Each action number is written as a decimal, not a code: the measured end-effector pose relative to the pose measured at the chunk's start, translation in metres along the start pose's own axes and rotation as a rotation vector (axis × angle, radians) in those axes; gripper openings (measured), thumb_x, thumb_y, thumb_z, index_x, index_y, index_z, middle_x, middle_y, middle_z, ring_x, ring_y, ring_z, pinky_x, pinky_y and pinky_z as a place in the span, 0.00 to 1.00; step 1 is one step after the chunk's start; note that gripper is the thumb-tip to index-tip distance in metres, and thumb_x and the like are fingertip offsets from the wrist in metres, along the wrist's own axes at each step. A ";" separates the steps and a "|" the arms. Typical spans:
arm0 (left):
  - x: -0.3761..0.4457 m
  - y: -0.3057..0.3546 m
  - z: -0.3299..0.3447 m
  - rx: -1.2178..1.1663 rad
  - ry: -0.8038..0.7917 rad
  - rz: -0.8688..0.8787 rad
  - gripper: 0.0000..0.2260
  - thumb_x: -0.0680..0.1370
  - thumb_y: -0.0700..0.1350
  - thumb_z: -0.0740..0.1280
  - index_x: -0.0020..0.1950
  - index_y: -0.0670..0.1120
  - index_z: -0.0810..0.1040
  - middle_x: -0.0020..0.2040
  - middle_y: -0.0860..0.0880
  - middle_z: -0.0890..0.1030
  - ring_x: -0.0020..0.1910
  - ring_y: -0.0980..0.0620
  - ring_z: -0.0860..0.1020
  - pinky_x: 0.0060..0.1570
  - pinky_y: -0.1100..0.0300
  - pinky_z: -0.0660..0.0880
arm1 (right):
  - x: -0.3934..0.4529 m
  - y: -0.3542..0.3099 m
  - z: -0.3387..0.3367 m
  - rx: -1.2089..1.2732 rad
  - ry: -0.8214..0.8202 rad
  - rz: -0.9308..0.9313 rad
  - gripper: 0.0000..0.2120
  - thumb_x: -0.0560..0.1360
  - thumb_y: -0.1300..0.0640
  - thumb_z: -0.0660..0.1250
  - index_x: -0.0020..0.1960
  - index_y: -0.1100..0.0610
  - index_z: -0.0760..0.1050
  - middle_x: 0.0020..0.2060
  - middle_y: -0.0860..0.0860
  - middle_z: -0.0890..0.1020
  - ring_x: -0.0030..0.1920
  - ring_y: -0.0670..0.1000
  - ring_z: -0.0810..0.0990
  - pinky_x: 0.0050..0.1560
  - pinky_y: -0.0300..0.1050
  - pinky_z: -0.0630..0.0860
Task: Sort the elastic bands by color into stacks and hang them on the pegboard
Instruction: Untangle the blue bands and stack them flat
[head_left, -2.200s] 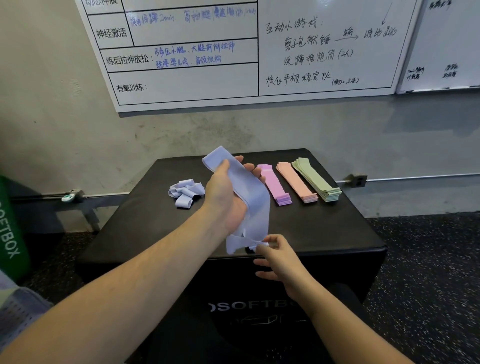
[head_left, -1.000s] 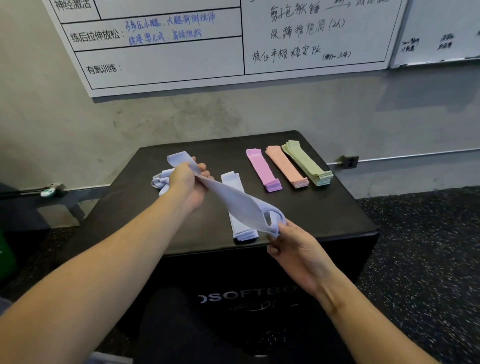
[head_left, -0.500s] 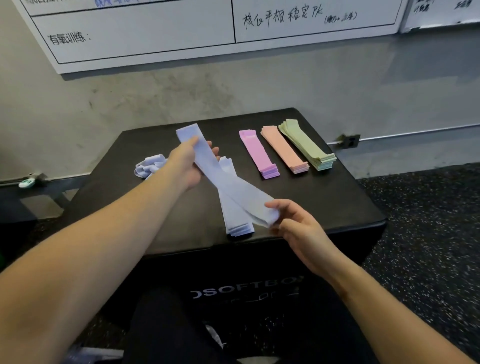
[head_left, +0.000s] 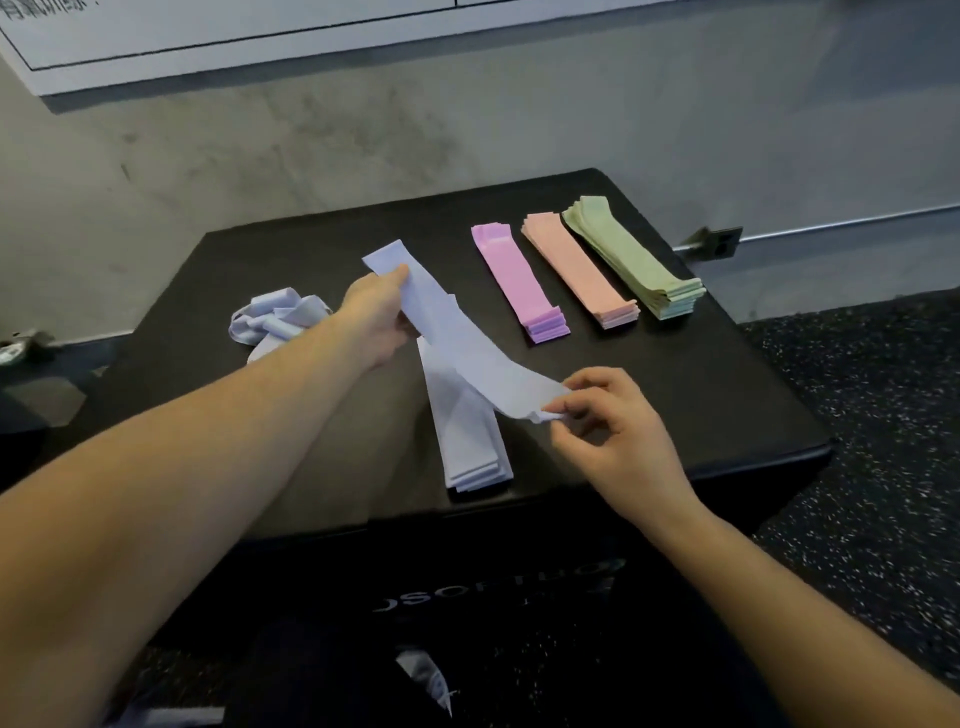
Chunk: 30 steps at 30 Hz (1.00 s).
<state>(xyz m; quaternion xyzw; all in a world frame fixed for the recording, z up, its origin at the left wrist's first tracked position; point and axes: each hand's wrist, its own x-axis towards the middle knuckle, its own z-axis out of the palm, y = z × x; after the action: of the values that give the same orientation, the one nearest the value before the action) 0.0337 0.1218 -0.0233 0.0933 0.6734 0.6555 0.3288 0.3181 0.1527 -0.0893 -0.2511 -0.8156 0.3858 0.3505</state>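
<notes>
A flat pale-blue elastic band (head_left: 457, 343) was stretched between both hands above the black padded bench (head_left: 727, 395). The left hand (head_left: 376, 317) gripped its far end, fingers curled round the strip with the thumb on top. The right hand (head_left: 608, 415) pinched the near end between thumb and forefinger, the other fingers loosely bent. Beneath the band lay a neat stack of pale-blue bands (head_left: 467, 436) near the bench's front edge. A loose tangle of pale-blue bands (head_left: 275, 319) sat to the left, partly behind the left forearm. To the right lay three stacks side by side: purple (head_left: 517, 280), peach-pink (head_left: 579, 270) and light-green (head_left: 631, 257).
</notes>
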 end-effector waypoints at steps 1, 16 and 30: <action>0.005 -0.003 -0.001 0.044 0.001 0.006 0.13 0.84 0.47 0.64 0.67 0.43 0.73 0.61 0.43 0.81 0.58 0.44 0.82 0.63 0.43 0.77 | 0.002 0.003 0.001 -0.031 -0.017 -0.041 0.06 0.74 0.57 0.74 0.49 0.49 0.84 0.58 0.43 0.75 0.55 0.43 0.77 0.53 0.31 0.75; 0.061 -0.024 0.005 0.408 0.012 0.132 0.14 0.84 0.49 0.63 0.69 0.48 0.74 0.63 0.49 0.77 0.57 0.52 0.78 0.54 0.57 0.76 | 0.049 0.009 0.053 -0.218 -0.427 -0.520 0.08 0.76 0.55 0.73 0.54 0.52 0.83 0.50 0.47 0.82 0.53 0.43 0.73 0.54 0.42 0.74; 0.082 -0.050 -0.012 0.595 0.118 0.286 0.15 0.83 0.48 0.67 0.69 0.52 0.71 0.66 0.48 0.72 0.53 0.53 0.75 0.42 0.68 0.69 | 0.053 0.019 0.055 -0.292 -0.610 -0.438 0.13 0.76 0.41 0.68 0.56 0.45 0.83 0.49 0.40 0.78 0.50 0.40 0.72 0.53 0.43 0.71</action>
<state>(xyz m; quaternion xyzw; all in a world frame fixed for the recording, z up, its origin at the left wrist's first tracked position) -0.0209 0.1514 -0.0978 0.2409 0.8331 0.4741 0.1522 0.2451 0.1746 -0.1094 0.0075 -0.9627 0.2388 0.1267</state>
